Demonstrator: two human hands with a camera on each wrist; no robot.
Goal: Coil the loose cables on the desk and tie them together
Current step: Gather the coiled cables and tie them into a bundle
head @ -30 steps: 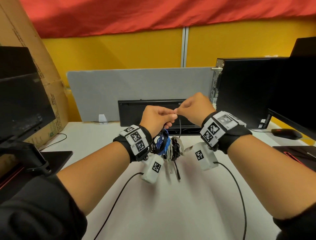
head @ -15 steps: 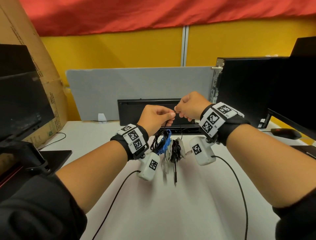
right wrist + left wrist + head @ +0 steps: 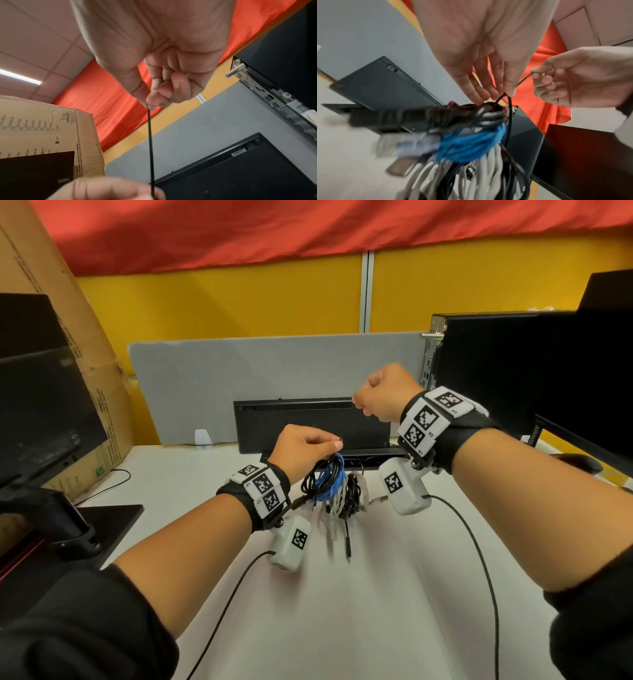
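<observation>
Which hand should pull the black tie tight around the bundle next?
Right, probably. The right hand already pinches the black tie's free end, raised above the left hand, which holds the coiled bundle up.

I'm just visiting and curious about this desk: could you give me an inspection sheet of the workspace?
Surface: white desk, bare in front.
Job's things: coiled bundle of black, blue and grey cables hanging from the left hand; thin black tie strand stretched taut.
Clutter: upturned black keyboard.
Grippers: left hand grips the bundle; right hand pinches the strand.
Cables: black wrist-camera leads.
Surroundings: grey divider panel, brown cardboard box, black computer tower.
</observation>
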